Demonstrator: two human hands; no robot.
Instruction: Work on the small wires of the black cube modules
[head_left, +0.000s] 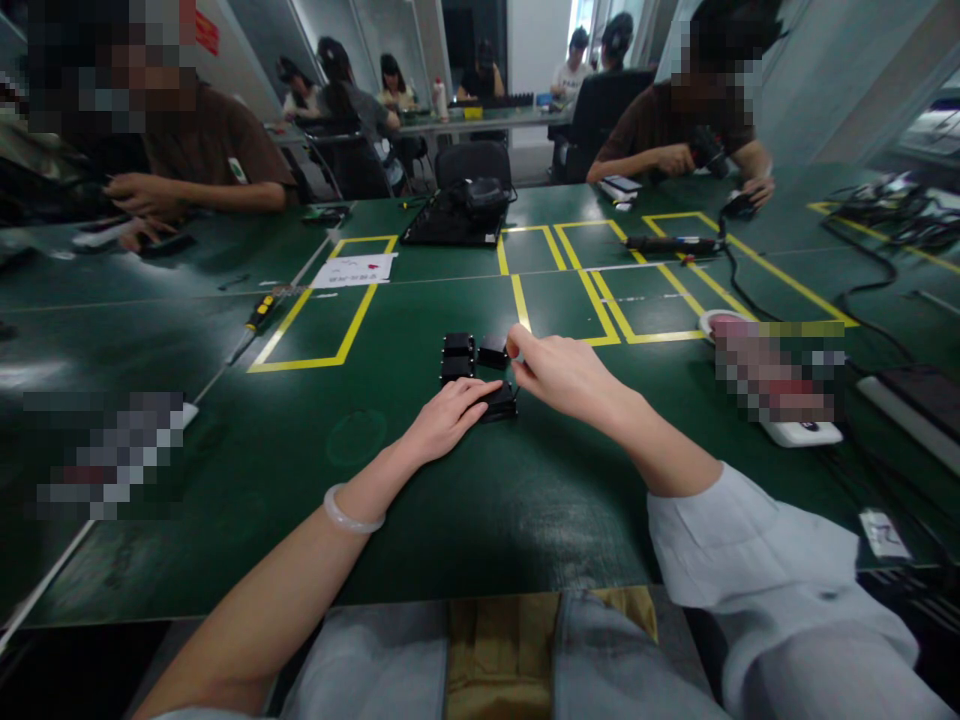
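Several small black box-shaped parts sit close together on the green table. My left hand lies with fingers stretched out over the near black box, fingertips resting on its top. Just above and to the right, my right hand is closed, its index finger and thumb curled together. Those fingertips are at the right edge of another black box; what they pinch, if anything, is too small to tell. Left of these stands a pair of black boxes, partly covered at the near end by my left fingers.
A yellow-black screwdriver and a paper sign lie left. A black tool with a cord is at the back right, near yellow tape outlines. Blurred-out devices flank both sides. Co-workers sit across the table.
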